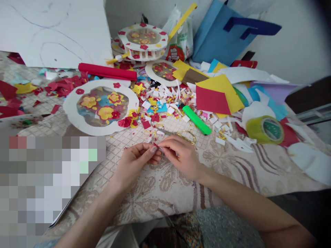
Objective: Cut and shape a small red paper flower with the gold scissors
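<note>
Between the fingertips of my left hand (141, 154) and my right hand (179, 153) is a small dark red piece (155, 145), probably paper, mostly covered by the fingers. Both hands pinch it just above the patterned tablecloth. Right behind my right hand lies a pair of scissors (190, 135) with gold handles. A green box cutter (197, 120) rests beyond them. Left of the hands lies a white ring (100, 132) with a clear middle, decorated with yellow, red and blue paper flowers (105, 113).
Paper scraps (168, 100) cover the middle of the table. A roll of yellowish tape (265, 129) stands at the right. Behind are a decorated round paper lantern (143, 40), a red roll (107, 71), yellow and red sheets (213, 102) and a blue bag (219, 38).
</note>
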Demonstrator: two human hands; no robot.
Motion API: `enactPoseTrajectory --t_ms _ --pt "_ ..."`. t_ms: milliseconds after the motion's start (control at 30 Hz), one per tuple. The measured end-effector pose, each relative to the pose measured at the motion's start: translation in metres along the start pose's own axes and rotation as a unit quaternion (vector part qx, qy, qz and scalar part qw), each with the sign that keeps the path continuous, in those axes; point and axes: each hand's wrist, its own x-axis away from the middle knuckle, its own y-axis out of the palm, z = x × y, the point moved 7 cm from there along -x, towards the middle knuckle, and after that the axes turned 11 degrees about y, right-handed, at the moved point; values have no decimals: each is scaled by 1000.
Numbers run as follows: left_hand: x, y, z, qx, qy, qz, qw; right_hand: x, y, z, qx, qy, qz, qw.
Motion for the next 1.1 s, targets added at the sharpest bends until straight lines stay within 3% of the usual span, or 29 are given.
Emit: enactPoseTrajectory --t_ms 400,800,1100 --pt "0 -1 -1 4 -8 16 1000 0 1 0 -2 -9 -11 1000" --pt "5 -3 14 -190 85 28 978 -4 2 10 -80 102 -38 991" --pt "6 -2 16 -249 115 32 961 -5 2 12 -92 115 -45 988"
